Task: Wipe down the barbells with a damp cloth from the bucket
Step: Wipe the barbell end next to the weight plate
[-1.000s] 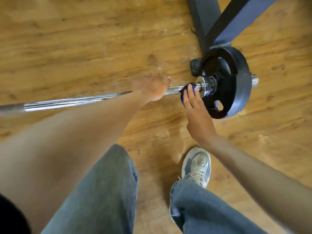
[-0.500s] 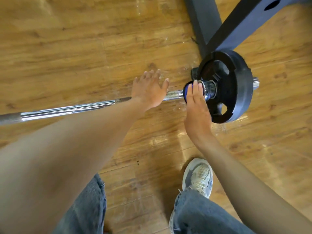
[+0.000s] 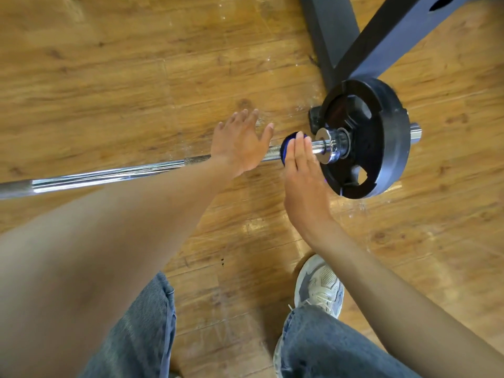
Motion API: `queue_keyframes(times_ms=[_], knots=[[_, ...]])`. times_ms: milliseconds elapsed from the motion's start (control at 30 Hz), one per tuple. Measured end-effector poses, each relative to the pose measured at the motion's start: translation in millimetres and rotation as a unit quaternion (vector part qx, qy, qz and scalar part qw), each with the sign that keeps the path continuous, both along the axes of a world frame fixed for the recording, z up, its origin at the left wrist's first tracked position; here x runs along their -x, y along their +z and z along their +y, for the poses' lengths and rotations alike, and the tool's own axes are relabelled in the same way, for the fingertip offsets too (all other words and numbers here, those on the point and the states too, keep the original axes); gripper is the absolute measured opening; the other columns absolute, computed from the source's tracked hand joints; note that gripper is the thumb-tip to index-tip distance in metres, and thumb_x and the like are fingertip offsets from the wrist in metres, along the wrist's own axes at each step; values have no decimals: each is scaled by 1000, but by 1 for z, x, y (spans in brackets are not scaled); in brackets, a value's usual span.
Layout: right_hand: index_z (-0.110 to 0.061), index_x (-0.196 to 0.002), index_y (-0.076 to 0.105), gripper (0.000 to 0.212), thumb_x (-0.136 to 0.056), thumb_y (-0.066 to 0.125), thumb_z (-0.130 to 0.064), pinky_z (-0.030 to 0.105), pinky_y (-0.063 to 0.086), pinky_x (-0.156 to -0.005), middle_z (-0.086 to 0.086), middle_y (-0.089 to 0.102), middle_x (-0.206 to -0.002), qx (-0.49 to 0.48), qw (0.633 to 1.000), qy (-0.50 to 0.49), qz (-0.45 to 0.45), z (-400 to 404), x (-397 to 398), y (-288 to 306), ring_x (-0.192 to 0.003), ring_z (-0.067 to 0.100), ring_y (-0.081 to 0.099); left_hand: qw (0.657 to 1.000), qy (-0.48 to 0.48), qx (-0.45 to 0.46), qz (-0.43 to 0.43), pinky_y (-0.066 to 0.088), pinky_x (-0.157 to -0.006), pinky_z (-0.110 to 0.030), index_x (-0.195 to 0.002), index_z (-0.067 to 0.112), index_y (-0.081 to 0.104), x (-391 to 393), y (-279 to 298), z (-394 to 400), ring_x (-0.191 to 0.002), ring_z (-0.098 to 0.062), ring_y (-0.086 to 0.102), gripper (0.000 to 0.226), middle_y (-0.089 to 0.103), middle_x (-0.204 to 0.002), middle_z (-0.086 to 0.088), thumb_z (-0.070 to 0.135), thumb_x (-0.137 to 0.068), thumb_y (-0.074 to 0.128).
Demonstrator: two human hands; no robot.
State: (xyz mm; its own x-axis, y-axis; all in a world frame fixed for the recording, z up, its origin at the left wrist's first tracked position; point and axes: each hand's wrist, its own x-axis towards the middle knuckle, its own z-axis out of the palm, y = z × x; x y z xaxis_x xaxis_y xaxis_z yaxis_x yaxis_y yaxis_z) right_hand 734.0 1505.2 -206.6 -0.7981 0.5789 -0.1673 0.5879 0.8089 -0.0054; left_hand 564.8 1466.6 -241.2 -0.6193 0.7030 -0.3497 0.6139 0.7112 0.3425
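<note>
A chrome barbell (image 3: 109, 177) lies across the wooden floor from the left edge to a black weight plate (image 3: 381, 140) on its right end. My left hand (image 3: 240, 144) rests flat on the bar with its fingers spread and straight. My right hand (image 3: 302, 170) presses a blue cloth (image 3: 286, 148) around the bar just left of the shiny collar (image 3: 326, 144); its fingers lie straight over the cloth, and most of the cloth is hidden under them. No bucket is in view.
A dark metal rack base (image 3: 335, 42) with a slanted beam (image 3: 395, 34) stands behind the plate at the top right. My grey sneaker (image 3: 319, 285) and jeans legs (image 3: 327, 347) are below the bar on the wet-looking wooden floor (image 3: 109, 77).
My left hand has opened from a grip on the bar to flat, spread fingers. My right hand with the cloth has slid slightly left, away from the collar.
</note>
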Motion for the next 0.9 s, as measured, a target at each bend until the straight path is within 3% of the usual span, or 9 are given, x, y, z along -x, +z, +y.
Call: queue_keyframes(times_ms=[133,267,433,600,767,900], knots=[[2,-159,1,81,-95,50,8,40,8,-127,19,-5,-168,7,999,-44,1,27,12,3,-156,30,-7,1000,0,-1,10,24,-123,-50,-160,23,29,0,-1,0,-153,-24,27,74,33,-164,-6,66,-102,17],[3,-159,-1,85,-93,52,11,40,5,-126,22,-6,-167,6,998,-58,-5,6,2,2,-156,33,-7,1000,-1,-3,17,27,-121,-51,-159,21,31,-1,-2,-2,-151,-26,31,76,36,-163,-7,67,-101,16],[4,-158,2,78,-98,52,2,38,4,-126,21,-2,-168,20,999,-41,-18,36,22,9,-156,30,-5,1000,10,-3,11,29,-120,-50,-158,20,33,-2,1,0,-150,-26,34,73,40,-161,-7,66,-102,20],[6,-158,3,82,-93,52,14,44,13,-127,25,-1,-167,3,999,-37,3,6,-7,2,-156,35,-2,1000,2,-3,18,32,-118,-51,-158,21,34,-3,1,-3,-147,-27,38,76,42,-159,-8,68,-101,17],[2,-159,6,80,-95,54,7,39,7,-127,18,5,-168,37,999,-28,10,35,20,10,-157,28,-1,1000,7,2,22,33,-115,-48,-158,20,34,-4,2,-4,-145,-27,41,75,47,-155,-7,67,-102,17],[4,-159,7,90,-86,58,20,41,16,-127,20,4,-168,14,999,-25,22,-5,-10,6,-156,32,2,999,-3,-8,44,33,-115,-47,-157,18,35,-11,6,-7,-145,-27,41,75,48,-154,-7,65,-103,16]])
